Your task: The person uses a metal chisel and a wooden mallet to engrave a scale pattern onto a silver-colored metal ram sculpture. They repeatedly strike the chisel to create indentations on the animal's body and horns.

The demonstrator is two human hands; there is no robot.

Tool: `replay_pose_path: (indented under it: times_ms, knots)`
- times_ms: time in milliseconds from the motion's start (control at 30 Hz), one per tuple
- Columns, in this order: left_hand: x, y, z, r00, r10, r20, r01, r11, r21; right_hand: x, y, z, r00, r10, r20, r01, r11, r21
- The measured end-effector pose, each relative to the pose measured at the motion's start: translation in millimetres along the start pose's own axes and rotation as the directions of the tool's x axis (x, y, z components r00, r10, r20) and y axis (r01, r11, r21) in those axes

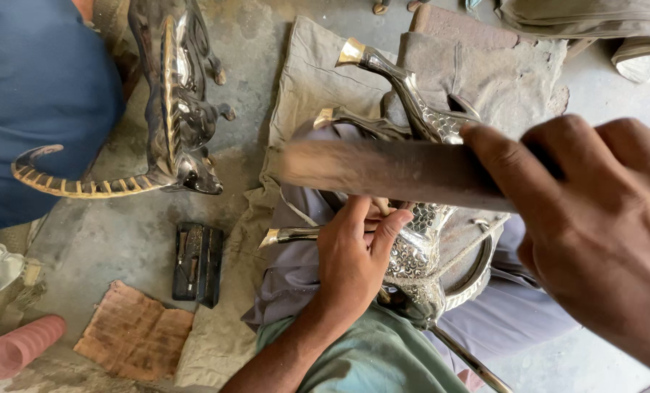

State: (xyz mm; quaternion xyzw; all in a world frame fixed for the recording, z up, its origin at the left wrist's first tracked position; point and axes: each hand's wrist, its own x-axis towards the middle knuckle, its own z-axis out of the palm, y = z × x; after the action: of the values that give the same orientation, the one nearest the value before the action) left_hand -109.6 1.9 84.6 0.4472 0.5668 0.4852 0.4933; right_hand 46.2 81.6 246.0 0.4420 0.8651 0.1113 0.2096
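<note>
My right hand (pixel 601 233) grips a blurred wooden hammer handle (pixel 390 171); my left hand (pixel 354 258) pinches a chisel against the engraved metal ewer (pixel 419 255) on my lap. I judge engraving partly done.

I am counting two of my hands, left (pixel 354 266) and right (pixel 601 233), one blurred wooden mallet (pixel 383 171), one embossed silver long-spouted metal pitcher (pixel 419 247), one polished metal horned animal figure (pixel 172 102), one black tool box (pixel 197 263), one pink ribbed roll (pixel 19 346), one brown cardboard scrap (pixel 134 331).
</note>
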Motion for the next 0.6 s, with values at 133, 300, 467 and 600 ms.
replay_pose_path:
  times_ms: [133, 300, 467, 600]
  knots:
    - [-0.8, -1.0, -1.3, 0.999, 0.049, 0.013, -0.048, 0.995, -0.093, -0.3, -1.6, -5.1, 0.991, 0.021, 0.13, -0.009, 0.996, -0.091]
    - [-4.2, -0.5, 0.5, 0.999, -0.036, 0.033, 0.04, 0.994, -0.099, -2.5, -4.2, -7.6, 0.997, -0.003, -0.073, 0.007, 0.999, 0.053]
    - [-4.5, 0.0, 2.1, 1.0, -0.001, 0.009, 0.003, 0.986, -0.167, -7.3, -1.5, -3.6, 0.999, 0.008, -0.052, -0.005, 0.999, 0.049]
    - [-8.1, 0.8, 0.8, 0.996, -0.08, 0.027, 0.084, 0.983, -0.163, -10.2, -2.2, -2.3, 0.999, -0.035, -0.025, 0.034, 0.998, -0.044]
